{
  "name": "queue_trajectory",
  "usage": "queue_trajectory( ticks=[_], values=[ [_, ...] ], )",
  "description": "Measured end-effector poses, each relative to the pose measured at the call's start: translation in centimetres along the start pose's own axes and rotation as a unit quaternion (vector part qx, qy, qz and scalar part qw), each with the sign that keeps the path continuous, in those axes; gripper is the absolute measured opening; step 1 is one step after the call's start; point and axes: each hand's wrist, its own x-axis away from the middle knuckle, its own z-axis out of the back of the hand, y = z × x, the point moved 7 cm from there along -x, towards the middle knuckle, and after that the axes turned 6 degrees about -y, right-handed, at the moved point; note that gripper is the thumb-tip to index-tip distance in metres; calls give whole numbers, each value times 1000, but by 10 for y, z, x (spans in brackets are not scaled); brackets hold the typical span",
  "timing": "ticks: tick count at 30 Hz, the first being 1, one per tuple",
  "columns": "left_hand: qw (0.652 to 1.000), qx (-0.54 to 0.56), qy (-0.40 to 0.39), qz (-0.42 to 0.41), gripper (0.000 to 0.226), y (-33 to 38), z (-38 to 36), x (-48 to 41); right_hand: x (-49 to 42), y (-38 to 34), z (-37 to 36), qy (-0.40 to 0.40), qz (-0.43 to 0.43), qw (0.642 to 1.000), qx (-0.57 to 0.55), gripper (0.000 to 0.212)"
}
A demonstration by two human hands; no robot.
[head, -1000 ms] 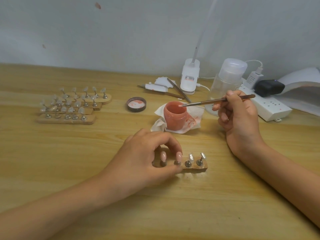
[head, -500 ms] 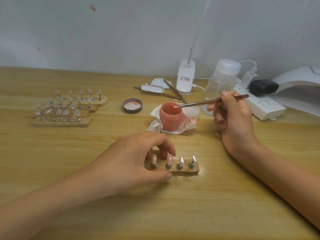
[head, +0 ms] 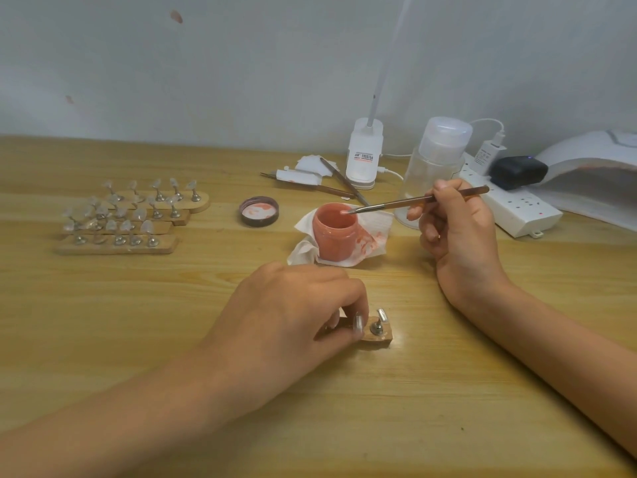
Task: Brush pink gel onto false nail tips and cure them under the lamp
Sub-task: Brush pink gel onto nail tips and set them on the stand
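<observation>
Right hand (head: 458,236) pinches brush (head: 413,200), bristles dipped in gel jar (head: 334,232) to load colour. Left hand (head: 289,322) grips nail stand (head: 377,334) near table edge, steadying tips (head: 380,314) for painting. Lamp (head: 593,167) waits far right.

Table (head: 120,322) lies open in front of nail stands (head: 117,244); jar (head: 333,236), bottle (head: 431,167), power strip (head: 524,212) and lamp (head: 586,167) crowd the back right.

Soft even light; faint shadows (under hands); slight blur, wide-angle edge bowing.
</observation>
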Motion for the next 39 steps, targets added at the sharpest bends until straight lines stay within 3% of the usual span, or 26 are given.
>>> queue_trajectory(
  ticks=[3,8,12,18,22,25,28,34,39],
  values=[
    [999,-31,7,-28,5,7,0,3,0,0,0,-2,2,1000,-4,20],
    [996,76,-31,-26,8,-2,2,1,2,-3,0,9,18,1000,-5,20],
    [996,73,-19,-51,9,2,1,4,2,-16,-4,-1,56,997,56,19],
    [988,120,56,-74,5,4,28,5,-2,-48,-30,-123,145,956,223,16],
    [966,242,89,-3,10,-31,57,-7,-3,-56,-49,-164,173,914,327,12],
    [937,335,84,46,10,-62,62,-20,-4,-53,-53,-173,168,906,348,11],
    [913,395,75,74,23,-82,55,-29,-4,-49,-54,-182,160,904,352,12],
    [874,476,56,78,7,-95,37,-44,-2,-43,-55,-193,153,904,350,12],
    [858,499,57,104,16,-103,22,-47,-8,-43,-30,-121,131,954,240,16]
  ],
)
